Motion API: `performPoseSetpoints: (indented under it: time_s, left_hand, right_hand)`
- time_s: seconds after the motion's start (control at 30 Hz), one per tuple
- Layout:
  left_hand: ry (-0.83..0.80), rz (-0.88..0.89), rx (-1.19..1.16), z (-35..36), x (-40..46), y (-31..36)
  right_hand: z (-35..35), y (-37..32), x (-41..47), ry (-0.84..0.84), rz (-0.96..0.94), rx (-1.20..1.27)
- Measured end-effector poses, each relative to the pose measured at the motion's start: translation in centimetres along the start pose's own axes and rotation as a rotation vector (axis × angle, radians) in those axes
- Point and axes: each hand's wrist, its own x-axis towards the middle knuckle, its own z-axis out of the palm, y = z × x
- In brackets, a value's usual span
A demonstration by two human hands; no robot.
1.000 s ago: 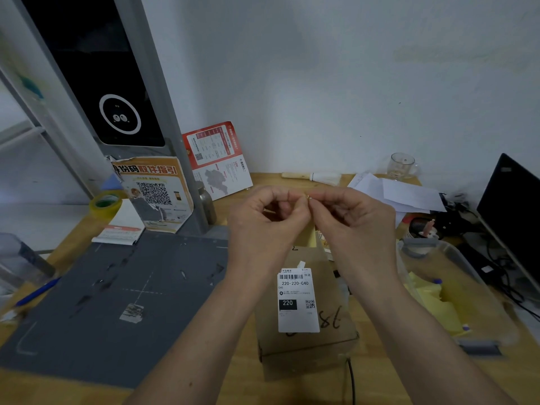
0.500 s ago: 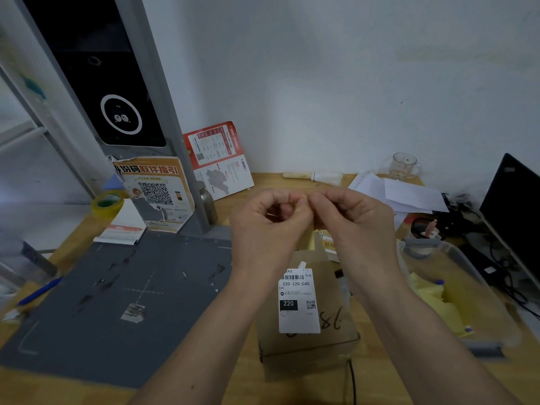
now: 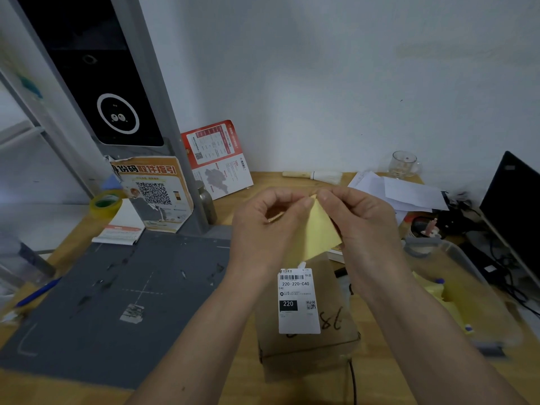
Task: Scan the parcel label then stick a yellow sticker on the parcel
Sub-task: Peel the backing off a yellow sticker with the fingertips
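Sticker step under way, judging by the layout: yellow sticker (image 3: 317,232) up in the air between both hands, directly above the parcel (image 3: 306,325), not yet touching it. Left hand (image 3: 263,226) pinched shut on the sticker's top corner with thumb and forefinger; right hand (image 3: 359,220) pinched on the same corner from the other side, fingertips of the two hands almost meeting. Probably separating sticker from backing, though no backing sheet distinguishable. Cardboard parcel flat on the wooden surface (image 3: 239,384), just right of the grey scanning mat (image 3: 111,293), with white barcode label (image 3: 298,301) face up on its lid and "38" handwritten beside it. Scan likely complete, since parcel sits off the mat; not provable from this view. Left to do: free the sticker, press it onto bare cardboard clear of the barcode.

Clear plastic bin (image 3: 467,290) to the right of the parcel, holding more yellow sheets, blurred. Glass mug (image 3: 404,165) at the back by the wall, seemingly empty. Roll of tape (image 3: 105,201) near the scanner post (image 3: 122,112), well apart from the work.
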Motion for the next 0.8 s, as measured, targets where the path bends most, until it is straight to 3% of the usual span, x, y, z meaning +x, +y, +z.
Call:
performPoseSetpoints:
  time_s: [0.33,0.57,0.8]
  left_hand:
    - [0.013,-0.084,-0.097,-0.3,0.2,-0.1]
    - [-0.034,-0.048,-0.083,-0.6,0.3,-0.2]
    - [-0.157,-0.067,-0.054,-1.4,0.4,0.5]
  right_hand:
    - [-0.1,-0.4,-0.1,-0.072,-0.030,-0.060]
    - [-0.5,-0.7,0.1,-0.089,-0.034,-0.101]
    - [-1.6,-1.9,0.8,-0.343,0.097,-0.001]
